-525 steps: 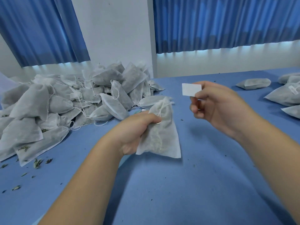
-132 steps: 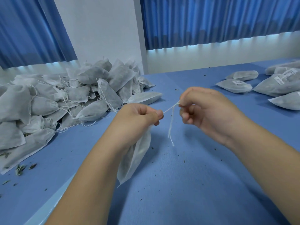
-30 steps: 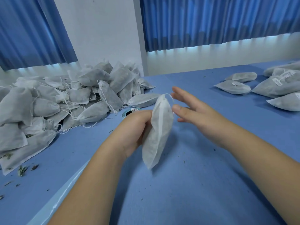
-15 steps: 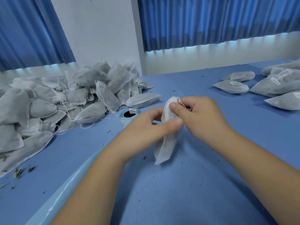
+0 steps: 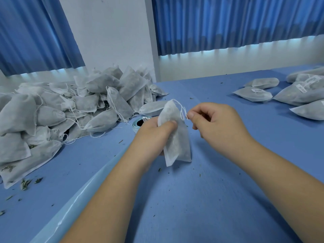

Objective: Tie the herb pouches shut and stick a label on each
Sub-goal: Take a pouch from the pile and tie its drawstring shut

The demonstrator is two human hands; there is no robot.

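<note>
left hand (image 5: 154,135) grips the limp, probably light white fabric herb pouch (image 5: 178,142) mid-body; right hand (image 5: 216,123) pinches its thin white drawstring (image 5: 183,112), the sensible pulling point.

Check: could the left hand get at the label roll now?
Probably not yet: the roll lies just beyond the left hand with nothing between, but that hand grips the pouch.

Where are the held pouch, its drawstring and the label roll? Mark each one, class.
held pouch (image 5: 177,137): head view, middle of its cloth body.
drawstring (image 5: 182,112): head view, loop hanging beside the pouch's mouth.
label roll (image 5: 135,126): head view, pale near rim.
</note>
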